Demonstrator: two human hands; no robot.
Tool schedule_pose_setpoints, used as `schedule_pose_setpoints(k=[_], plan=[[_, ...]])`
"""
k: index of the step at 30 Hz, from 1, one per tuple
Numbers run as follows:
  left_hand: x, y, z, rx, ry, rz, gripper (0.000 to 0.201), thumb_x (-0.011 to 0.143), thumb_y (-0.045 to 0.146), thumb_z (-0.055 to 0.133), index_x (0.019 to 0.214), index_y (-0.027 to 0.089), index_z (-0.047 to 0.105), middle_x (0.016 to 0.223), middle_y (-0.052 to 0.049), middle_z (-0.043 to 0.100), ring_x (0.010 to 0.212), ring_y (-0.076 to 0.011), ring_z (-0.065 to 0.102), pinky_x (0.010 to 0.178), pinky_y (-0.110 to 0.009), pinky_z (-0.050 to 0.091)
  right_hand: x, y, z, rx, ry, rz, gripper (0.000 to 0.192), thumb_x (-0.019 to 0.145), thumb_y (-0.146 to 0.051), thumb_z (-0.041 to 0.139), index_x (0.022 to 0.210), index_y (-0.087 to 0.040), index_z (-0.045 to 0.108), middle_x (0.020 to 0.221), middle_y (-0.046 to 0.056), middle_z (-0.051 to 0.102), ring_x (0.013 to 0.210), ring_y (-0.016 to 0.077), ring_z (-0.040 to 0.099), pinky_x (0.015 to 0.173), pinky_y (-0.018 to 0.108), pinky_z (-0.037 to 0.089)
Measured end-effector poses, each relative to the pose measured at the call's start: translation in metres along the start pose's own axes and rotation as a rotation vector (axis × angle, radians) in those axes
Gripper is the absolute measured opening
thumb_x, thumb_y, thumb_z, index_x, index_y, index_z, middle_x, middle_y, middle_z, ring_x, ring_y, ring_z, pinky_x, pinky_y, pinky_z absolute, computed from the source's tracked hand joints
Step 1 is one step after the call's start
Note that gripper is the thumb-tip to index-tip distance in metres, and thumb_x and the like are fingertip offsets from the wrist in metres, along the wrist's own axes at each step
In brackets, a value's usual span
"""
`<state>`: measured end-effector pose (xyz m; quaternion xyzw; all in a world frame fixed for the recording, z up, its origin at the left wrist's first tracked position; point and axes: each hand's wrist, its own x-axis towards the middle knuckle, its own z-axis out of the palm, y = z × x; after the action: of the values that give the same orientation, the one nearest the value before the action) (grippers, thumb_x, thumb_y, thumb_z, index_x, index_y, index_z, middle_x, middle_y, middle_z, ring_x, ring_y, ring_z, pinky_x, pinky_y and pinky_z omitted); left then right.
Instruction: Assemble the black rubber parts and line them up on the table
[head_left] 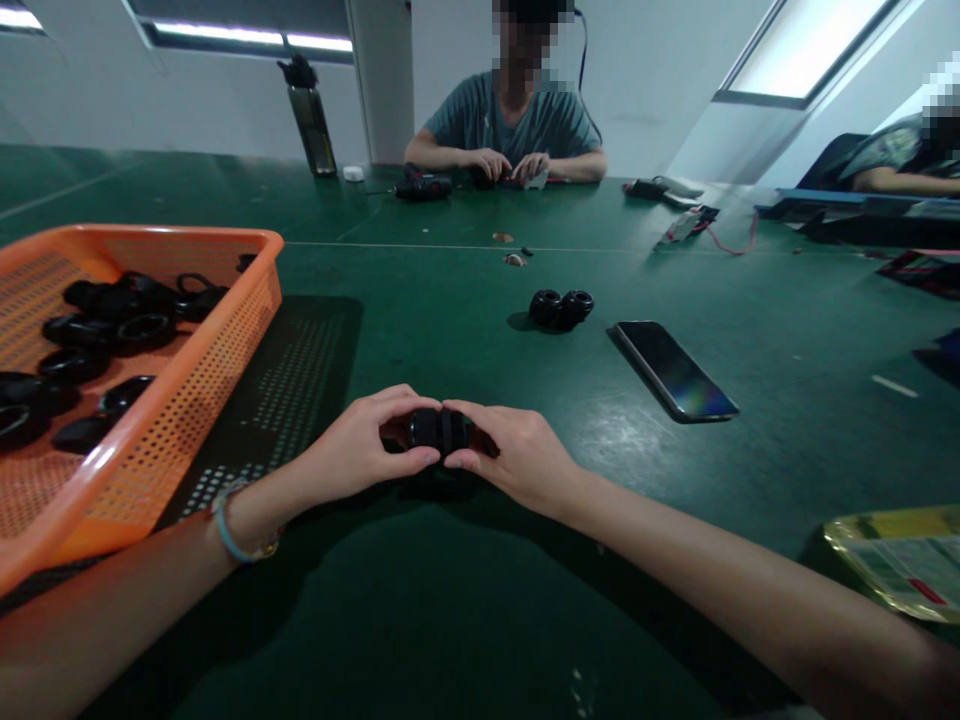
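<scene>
Between my two hands is a small black cylindrical part (439, 432) with a band or seam around its middle, held just above the green table (480, 620). My left hand (382, 435) grips its left end with thumb and fingers. From the other side, my right hand (510, 445) closes around the right end, and the two thumbs nearly meet. Whether it is one piece or two pressed together, I cannot tell. Farther back, a pair of round black parts with holes (561, 308) sits on the table.
To the left stands an orange perforated basket (225, 380) with several black parts in it. A phone (675, 370) lies at the right, with a yellow-edged package (900, 560) nearer. A person (510, 130) sits opposite, near a power drill (424, 187) and a bottle (311, 125).
</scene>
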<state>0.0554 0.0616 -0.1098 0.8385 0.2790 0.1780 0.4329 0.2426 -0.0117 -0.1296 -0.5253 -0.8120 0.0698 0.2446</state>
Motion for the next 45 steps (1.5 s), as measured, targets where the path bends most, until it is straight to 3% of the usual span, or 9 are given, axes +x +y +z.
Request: schedule_pose_setpoints(k=[9,17,45], plan=[[0.0000,-0.0005,0.0004,-0.007,-0.003,-0.007,0.030,0.070,0.035,0.061,0.093,0.016,0.061,0.085,-0.001,0.052,0.071,-0.0143,0.056,0.062,-0.025,0.047,-0.0014,-0.0020,-0.0009,0.039,0.051,0.003,0.062,0.074,-0.045,0.066,0.124,-0.014,0.045,0.078,0.004,0.067,0.064,0.0154,0.062,0.054,0.024,0.045],[0.0008,0.0007,-0.0007,0.029,-0.002,0.004,0.034,0.070,0.035,0.060,0.098,0.016,0.062,0.086,-0.001,0.054,0.070,-0.0136,0.054,0.063,-0.025,0.046,-0.0032,-0.0009,0.0016,0.046,0.137,-0.059,0.039,0.076,-0.020,0.065,0.111,-0.019,0.049,0.077,0.000,0.065,0.063,0.0120,0.060,0.055,0.022,0.043],[-0.0002,0.0010,-0.0006,0.000,-0.021,-0.007,0.034,0.072,0.033,0.060,0.100,0.015,0.061,0.089,-0.003,0.053,0.076,-0.0160,0.057,0.067,-0.028,0.049,-0.0029,-0.0010,0.0007,0.037,0.062,-0.008,0.042,0.078,-0.028,0.065,0.115,-0.018,0.048,0.078,0.002,0.066,0.064,0.0131,0.060,0.056,0.022,0.042]])
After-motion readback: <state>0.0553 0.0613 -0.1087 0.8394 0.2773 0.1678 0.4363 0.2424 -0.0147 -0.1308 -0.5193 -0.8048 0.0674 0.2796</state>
